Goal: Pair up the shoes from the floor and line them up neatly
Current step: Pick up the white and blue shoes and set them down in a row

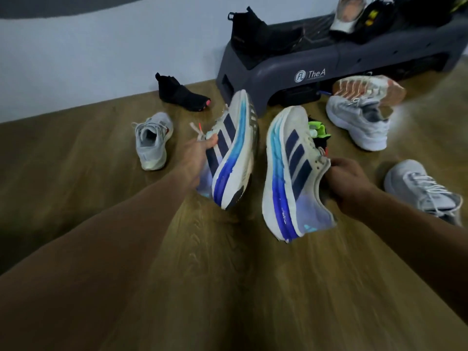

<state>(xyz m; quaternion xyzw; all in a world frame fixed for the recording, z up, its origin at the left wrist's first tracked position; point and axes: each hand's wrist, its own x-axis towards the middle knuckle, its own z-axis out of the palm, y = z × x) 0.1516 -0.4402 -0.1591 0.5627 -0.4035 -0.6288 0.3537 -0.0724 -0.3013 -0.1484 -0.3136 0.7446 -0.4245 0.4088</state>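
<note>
Two white running shoes with dark stripes and blue-shaded soles are held off the wooden floor (228,287) at the centre of the frame, side by side but apart, heels toward the bottom of the frame and toes toward the top.

- The left hand (200,154) grips the left-hand striped shoe (234,153) at its laced opening. The thumb lies on the shoe's side; the other fingers are hidden behind it.
- The right hand (350,184) grips the right-hand striped shoe (288,173) at its collar, fingers (338,165) curled over the rim.

Other shoes in view:
- A grey trainer (152,140) stands upright on the floor at centre left.
- A black high-top shoe (177,93) stands on the floor near the wall (76,59), above the grey trainer.
- A second black high-top (260,34) stands on the grey step platform (278,69) at upper centre.
- A neon-green and black shoe (319,130) lies just behind the right-hand striped shoe.
- A pale grey shoe (359,122) lies at centre right, with an orange-soled shoe (367,87) resting sole-up against it.
- Another grey laced shoe (420,191) lies at the right edge.
- Further shoes (364,16) are piled on the platform at upper right; their details cannot be told
</note>
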